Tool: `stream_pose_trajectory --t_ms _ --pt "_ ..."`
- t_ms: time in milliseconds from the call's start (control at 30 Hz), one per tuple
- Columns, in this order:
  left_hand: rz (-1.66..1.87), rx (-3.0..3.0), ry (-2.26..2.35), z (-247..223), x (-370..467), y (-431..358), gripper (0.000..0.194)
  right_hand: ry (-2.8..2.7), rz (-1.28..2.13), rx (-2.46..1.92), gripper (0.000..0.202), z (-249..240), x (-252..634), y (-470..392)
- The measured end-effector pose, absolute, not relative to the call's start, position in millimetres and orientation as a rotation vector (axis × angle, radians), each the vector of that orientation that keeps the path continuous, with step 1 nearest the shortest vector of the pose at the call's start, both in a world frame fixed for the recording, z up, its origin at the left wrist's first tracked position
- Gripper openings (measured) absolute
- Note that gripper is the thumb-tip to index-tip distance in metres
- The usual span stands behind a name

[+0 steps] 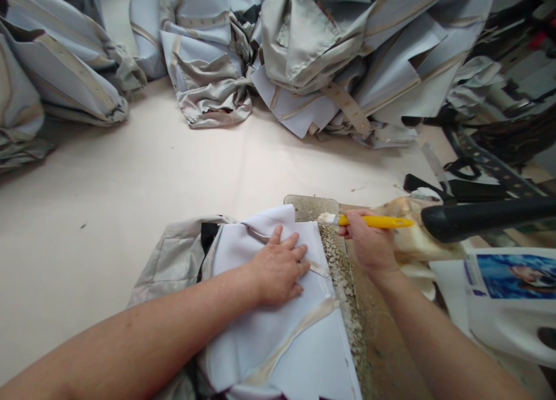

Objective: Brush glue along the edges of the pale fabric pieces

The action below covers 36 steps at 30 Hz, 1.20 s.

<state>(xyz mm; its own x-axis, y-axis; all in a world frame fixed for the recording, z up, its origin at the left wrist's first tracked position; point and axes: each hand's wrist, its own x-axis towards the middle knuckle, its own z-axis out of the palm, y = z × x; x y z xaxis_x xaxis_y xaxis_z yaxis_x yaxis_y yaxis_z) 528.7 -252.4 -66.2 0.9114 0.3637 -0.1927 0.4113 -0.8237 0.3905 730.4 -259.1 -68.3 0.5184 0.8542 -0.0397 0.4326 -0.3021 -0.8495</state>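
Note:
My left hand [280,267] lies flat with its fingers spread on a white fabric panel [299,342]. Under and left of that panel shows silvery grey cloth [169,261] with a black strap. My right hand [369,241] is closed round a brush with a yellow handle [382,221]. The brush's pale bristles are at the panel's upper right corner, over a board crusted with dried whitish matter [343,272]. The panel's right edge runs along this crusted strip.
Piles of grey and white sewn pieces [313,47] lie along the far side of the pale table [130,174]. At the right are a black cylindrical object [482,219], a stained yellowish container [402,232] and a white container with a blue picture [490,319].

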Motion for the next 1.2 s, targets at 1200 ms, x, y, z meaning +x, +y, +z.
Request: stream_pose_trajectory --t_ms 1200 --pt "-0.126 2.695 0.555 -71.2 531.8 -256.4 0.044 -1.217 1.052 -2.123 0.025 -34.9 719.0 -375.5"
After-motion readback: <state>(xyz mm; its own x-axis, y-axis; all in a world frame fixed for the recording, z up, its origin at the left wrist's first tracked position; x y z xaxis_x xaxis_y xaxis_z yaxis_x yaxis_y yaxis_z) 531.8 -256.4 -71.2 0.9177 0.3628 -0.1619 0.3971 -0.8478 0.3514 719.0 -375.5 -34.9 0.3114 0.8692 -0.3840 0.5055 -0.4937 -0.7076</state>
